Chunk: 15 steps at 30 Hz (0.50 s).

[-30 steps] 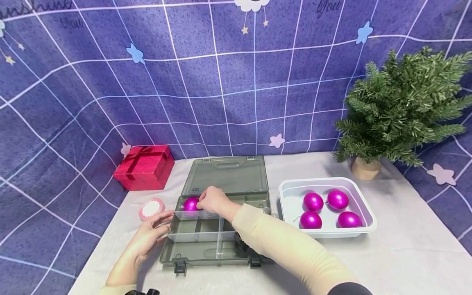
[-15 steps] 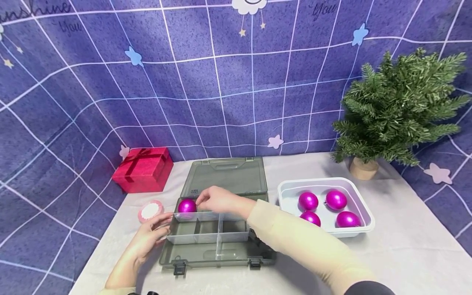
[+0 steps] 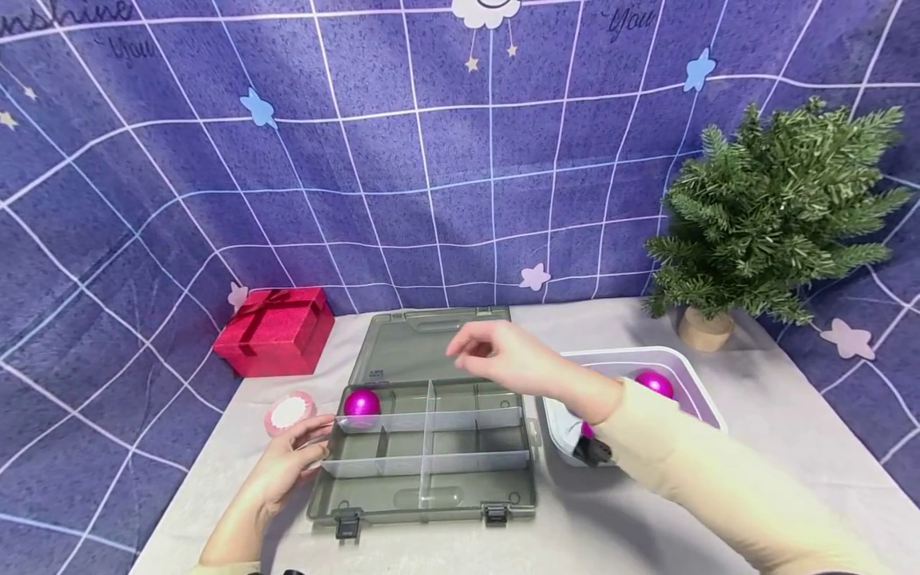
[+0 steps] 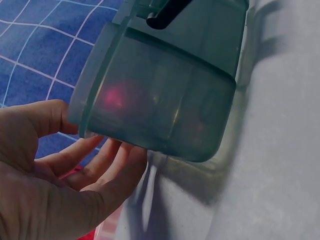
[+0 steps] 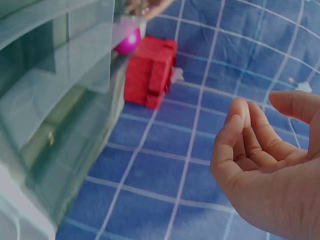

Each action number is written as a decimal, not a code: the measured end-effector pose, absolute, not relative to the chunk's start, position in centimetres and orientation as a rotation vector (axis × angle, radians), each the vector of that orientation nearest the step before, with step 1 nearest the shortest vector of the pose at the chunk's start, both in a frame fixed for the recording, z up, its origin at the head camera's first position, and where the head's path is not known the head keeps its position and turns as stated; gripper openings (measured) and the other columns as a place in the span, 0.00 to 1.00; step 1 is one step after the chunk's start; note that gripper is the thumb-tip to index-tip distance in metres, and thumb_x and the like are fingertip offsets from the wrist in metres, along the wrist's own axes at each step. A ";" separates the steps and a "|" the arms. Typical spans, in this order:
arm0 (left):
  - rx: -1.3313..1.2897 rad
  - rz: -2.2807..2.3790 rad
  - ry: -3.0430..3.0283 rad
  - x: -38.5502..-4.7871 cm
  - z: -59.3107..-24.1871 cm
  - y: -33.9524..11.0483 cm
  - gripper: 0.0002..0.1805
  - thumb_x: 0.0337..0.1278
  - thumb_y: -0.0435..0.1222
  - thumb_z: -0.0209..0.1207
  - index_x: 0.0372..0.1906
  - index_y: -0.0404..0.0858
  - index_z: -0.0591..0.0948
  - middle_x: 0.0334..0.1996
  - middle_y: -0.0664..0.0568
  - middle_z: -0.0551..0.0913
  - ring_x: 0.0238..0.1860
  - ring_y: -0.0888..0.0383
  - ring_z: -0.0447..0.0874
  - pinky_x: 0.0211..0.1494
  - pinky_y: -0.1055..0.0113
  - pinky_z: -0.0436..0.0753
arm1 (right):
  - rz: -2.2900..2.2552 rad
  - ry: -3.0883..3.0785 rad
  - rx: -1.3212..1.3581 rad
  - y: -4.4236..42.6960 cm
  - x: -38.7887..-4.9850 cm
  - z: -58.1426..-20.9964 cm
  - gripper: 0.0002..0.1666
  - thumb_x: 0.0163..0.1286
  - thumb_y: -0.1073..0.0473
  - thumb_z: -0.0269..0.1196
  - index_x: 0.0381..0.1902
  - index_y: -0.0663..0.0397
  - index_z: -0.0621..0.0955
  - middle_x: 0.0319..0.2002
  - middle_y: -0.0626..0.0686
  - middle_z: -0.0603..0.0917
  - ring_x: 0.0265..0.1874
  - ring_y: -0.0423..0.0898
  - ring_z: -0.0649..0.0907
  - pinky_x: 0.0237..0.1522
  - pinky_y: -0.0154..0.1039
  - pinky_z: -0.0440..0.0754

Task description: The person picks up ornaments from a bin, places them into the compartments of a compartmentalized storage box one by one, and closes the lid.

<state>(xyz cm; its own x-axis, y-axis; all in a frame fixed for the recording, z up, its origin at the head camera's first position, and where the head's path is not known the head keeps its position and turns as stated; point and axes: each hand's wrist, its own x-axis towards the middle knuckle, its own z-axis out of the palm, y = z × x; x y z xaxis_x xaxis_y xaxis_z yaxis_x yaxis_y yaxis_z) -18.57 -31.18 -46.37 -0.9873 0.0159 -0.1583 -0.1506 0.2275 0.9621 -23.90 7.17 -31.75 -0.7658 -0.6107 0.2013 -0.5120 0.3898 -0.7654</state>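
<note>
In the head view a magenta ball (image 3: 362, 406) sits in the back left compartment of a grey-green divided box (image 3: 388, 515), whose lid (image 3: 402, 343) lies folded back. My left hand (image 3: 283, 471) rests its fingertips against the box's left side; in the left wrist view the hand (image 4: 65, 185) touches the rim and outer wall, with the ball (image 4: 116, 97) showing through the plastic. Above the lid's right part is my right hand (image 3: 513, 359), empty, fingers loosely bent. The right wrist view shows that hand (image 5: 270, 170) with its thumb apart from the fingers.
A white tray (image 3: 693, 367) with magenta balls (image 3: 655, 383) stands right of the box, partly hidden by my right forearm. Behind it is a small artificial tree (image 3: 769, 216). At left lie a red gift box (image 3: 276, 331) and a pink-and-white round item (image 3: 289, 413).
My right hand has let go of the ball in the back left compartment and moved right and up, away from it. My left hand has stayed at the box's left side.
</note>
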 end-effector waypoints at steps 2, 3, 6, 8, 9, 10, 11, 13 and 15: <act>-0.130 1.869 2.358 -18.5 -46.4 -31.2 0.32 0.63 0.23 0.54 0.72 0.24 0.65 0.68 0.29 0.69 0.52 0.59 0.79 0.50 0.58 0.79 | -1.345 2.539 -1.030 9.0 -23.6 -31.5 0.11 0.71 0.62 0.64 0.50 0.57 0.84 0.41 0.49 0.87 0.41 0.43 0.82 0.49 0.42 0.80; -0.125 1.867 2.357 -18.5 -46.4 -31.2 0.32 0.63 0.23 0.54 0.72 0.24 0.65 0.68 0.29 0.69 0.52 0.60 0.79 0.51 0.57 0.79 | -1.357 2.545 -1.025 10.0 -23.6 -31.6 0.11 0.71 0.62 0.64 0.50 0.57 0.84 0.42 0.49 0.87 0.42 0.44 0.82 0.50 0.44 0.80; -0.119 1.872 2.352 -18.5 -46.4 -31.2 0.32 0.63 0.24 0.54 0.72 0.25 0.65 0.68 0.28 0.69 0.53 0.59 0.79 0.52 0.57 0.78 | -1.407 2.558 -0.985 12.9 -23.5 -32.1 0.12 0.71 0.64 0.63 0.50 0.62 0.84 0.42 0.53 0.86 0.42 0.48 0.83 0.50 0.46 0.80; -0.124 1.874 2.353 -18.5 -46.4 -31.2 0.32 0.62 0.24 0.54 0.72 0.25 0.65 0.68 0.28 0.69 0.53 0.58 0.79 0.52 0.57 0.78 | -1.428 2.574 -0.914 14.7 -23.6 -32.7 0.11 0.71 0.64 0.63 0.49 0.63 0.84 0.41 0.54 0.86 0.42 0.48 0.83 0.49 0.43 0.81; -0.124 1.877 2.351 -18.5 -46.4 -31.2 0.32 0.62 0.23 0.54 0.72 0.25 0.65 0.68 0.28 0.69 0.53 0.58 0.79 0.52 0.57 0.78 | -1.436 2.584 -0.880 15.5 -23.6 -33.1 0.12 0.71 0.64 0.64 0.49 0.63 0.84 0.41 0.55 0.86 0.41 0.48 0.83 0.48 0.41 0.81; -0.127 1.878 2.352 -18.5 -46.4 -31.2 0.32 0.62 0.23 0.54 0.72 0.25 0.65 0.68 0.28 0.69 0.54 0.57 0.79 0.52 0.57 0.78 | -1.439 2.594 -0.841 16.3 -23.6 -33.5 0.12 0.71 0.63 0.64 0.49 0.64 0.84 0.41 0.56 0.86 0.41 0.48 0.83 0.47 0.39 0.81; -0.128 1.879 2.353 -18.5 -46.3 -31.2 0.32 0.62 0.23 0.54 0.72 0.25 0.65 0.68 0.28 0.69 0.54 0.57 0.79 0.52 0.57 0.78 | -1.442 2.597 -0.802 17.0 -23.6 -33.9 0.12 0.71 0.63 0.64 0.49 0.64 0.84 0.41 0.56 0.86 0.41 0.48 0.83 0.46 0.38 0.81; -0.128 1.883 2.351 -18.5 -46.3 -31.2 0.32 0.62 0.23 0.53 0.72 0.25 0.65 0.67 0.28 0.69 0.54 0.57 0.79 0.52 0.57 0.78 | -1.437 2.603 -0.733 18.3 -23.6 -34.7 0.12 0.71 0.63 0.65 0.49 0.64 0.84 0.41 0.55 0.86 0.41 0.47 0.83 0.46 0.36 0.81; -0.126 1.892 2.346 -18.5 -46.3 -31.2 0.32 0.62 0.23 0.53 0.72 0.25 0.65 0.67 0.28 0.69 0.54 0.56 0.79 0.51 0.58 0.79 | -1.444 2.576 -0.682 19.3 -23.6 -35.6 0.13 0.70 0.64 0.65 0.49 0.66 0.83 0.41 0.56 0.86 0.40 0.49 0.83 0.44 0.37 0.82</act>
<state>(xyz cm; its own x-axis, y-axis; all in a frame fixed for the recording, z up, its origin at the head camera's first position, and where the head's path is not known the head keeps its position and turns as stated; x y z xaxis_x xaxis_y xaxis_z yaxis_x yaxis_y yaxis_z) -18.55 -31.25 -46.26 -0.9887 0.0136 -0.1496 -0.1433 0.2127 0.9665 -23.57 19.33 -35.58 -0.8928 -0.4342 0.1198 -0.3287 0.4463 -0.8323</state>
